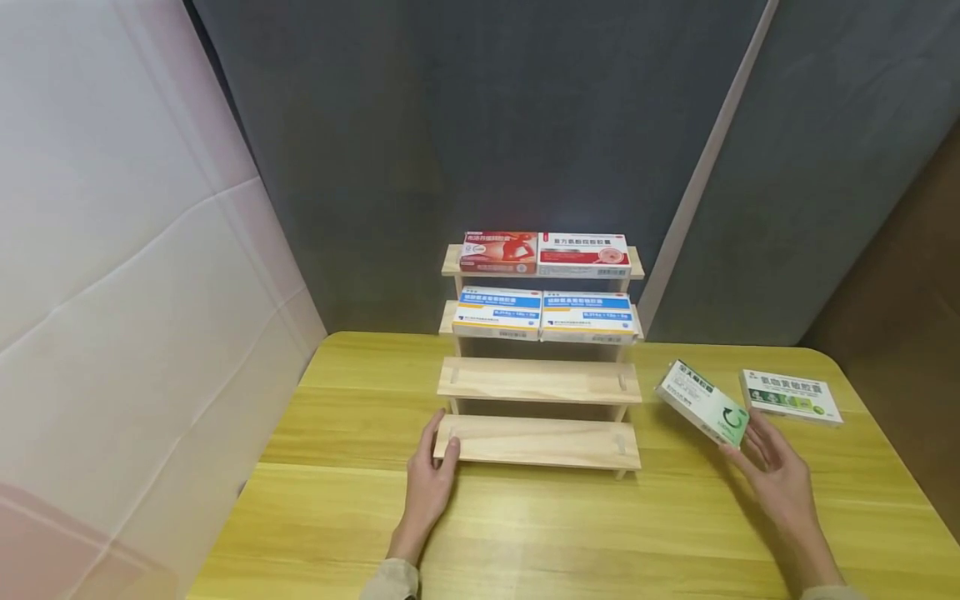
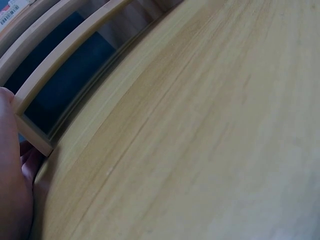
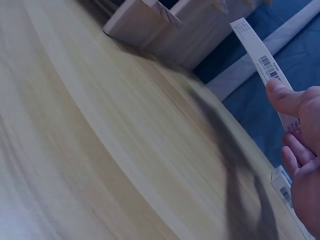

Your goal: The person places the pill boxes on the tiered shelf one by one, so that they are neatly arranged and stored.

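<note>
A four-tier wooden display rack (image 1: pixel 537 442) stands on the table. My left hand (image 1: pixel 431 479) grips the left end of its lowest tier, thumb on the front; the left wrist view shows the thumb and fingers at that corner. To the right of the rack, my right hand (image 1: pixel 776 475) pinches one end of a white and green medicine box (image 1: pixel 703 403), tilted and held above the table. In the right wrist view the thumb lies on the box's narrow side (image 3: pixel 260 55), which bears a barcode. The two lower tiers hold no boxes.
A red medicine box (image 1: pixel 498 252) and a white and red one (image 1: pixel 583 255) sit on the top tier. Two white and blue boxes (image 1: pixel 498 313) fill the second. Another green and white box (image 1: pixel 792 397) lies flat on the table's right. Grey curtain (image 1: pixel 525 125) hangs behind.
</note>
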Demonstrator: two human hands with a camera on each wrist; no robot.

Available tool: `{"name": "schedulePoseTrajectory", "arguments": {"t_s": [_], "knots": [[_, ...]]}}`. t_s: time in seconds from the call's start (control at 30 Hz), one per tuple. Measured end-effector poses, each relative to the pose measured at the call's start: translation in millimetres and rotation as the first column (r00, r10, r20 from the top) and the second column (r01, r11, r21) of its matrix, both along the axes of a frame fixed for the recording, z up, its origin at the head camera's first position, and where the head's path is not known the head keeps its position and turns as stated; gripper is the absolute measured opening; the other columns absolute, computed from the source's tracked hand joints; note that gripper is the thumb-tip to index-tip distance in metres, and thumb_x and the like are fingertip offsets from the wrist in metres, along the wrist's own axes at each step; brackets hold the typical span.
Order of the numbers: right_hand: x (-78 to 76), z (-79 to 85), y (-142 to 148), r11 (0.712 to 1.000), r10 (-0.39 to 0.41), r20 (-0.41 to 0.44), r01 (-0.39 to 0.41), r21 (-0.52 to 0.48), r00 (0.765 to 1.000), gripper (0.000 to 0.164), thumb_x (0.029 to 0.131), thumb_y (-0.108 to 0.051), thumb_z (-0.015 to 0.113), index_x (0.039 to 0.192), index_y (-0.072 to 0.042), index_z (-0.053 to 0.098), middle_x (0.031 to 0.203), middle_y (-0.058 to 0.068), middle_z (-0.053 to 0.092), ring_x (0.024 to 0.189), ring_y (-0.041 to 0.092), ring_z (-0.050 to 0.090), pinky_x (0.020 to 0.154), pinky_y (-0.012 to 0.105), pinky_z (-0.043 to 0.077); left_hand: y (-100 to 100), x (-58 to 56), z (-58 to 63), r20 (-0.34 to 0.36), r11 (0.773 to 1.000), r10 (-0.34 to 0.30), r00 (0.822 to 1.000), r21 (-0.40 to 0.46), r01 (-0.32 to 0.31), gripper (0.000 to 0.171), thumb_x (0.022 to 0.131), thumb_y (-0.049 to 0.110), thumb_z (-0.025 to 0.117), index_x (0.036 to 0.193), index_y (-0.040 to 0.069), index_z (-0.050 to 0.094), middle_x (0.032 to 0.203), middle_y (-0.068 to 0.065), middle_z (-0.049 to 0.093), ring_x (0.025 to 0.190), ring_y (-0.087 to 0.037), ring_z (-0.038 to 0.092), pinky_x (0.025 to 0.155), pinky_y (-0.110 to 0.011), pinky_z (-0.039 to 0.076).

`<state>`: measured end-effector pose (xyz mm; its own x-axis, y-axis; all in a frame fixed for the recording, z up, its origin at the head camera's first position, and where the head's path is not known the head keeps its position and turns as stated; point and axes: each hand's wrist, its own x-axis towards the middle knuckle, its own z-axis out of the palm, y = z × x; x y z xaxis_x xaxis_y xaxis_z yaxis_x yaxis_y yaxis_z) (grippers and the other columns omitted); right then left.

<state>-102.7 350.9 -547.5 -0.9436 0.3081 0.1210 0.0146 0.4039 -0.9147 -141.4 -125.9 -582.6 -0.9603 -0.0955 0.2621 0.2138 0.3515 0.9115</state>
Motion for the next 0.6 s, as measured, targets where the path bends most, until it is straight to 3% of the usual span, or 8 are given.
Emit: {"name": "schedulePoseTrajectory", "arguments": {"t_s": [0.47, 0.6], "knots": [[13.2, 19.9, -16.7, 0.999, 0.038, -0.067, -0.039, -0.009, 0.997, 0.077, 0.092, -0.008, 0.075, 0.158, -0.019, 0.036, 0.159, 0.002, 0.044, 0.121, -0.017, 0.05, 0.098, 0.001, 0.042, 0.5, -0.5, 1.4, 0.002, 1.0, 0.002, 1.0, 0.004, -0.002, 0.054, 0.103, 0.022, 0.058, 0.154, 0.011, 0.042, 0.159, -0.02, 0.04, 0.144, -0.044, 0.039, 0.102, -0.06, 0.051], [16.3, 24.0, -21.4, 0.993, 0.069, -0.097, -0.078, -0.085, 0.993, 0.077, 0.09, -0.002, 0.075, 0.157, -0.013, 0.038, 0.16, 0.004, 0.043, 0.121, -0.016, 0.052, 0.099, 0.001, 0.041, 0.6, -0.2, 0.9, -0.006, 1.0, 0.011, 1.0, 0.0, -0.011, 0.053, 0.103, 0.021, 0.059, 0.153, 0.01, 0.043, 0.158, -0.021, 0.041, 0.144, -0.043, 0.039, 0.099, -0.056, 0.055]]}}
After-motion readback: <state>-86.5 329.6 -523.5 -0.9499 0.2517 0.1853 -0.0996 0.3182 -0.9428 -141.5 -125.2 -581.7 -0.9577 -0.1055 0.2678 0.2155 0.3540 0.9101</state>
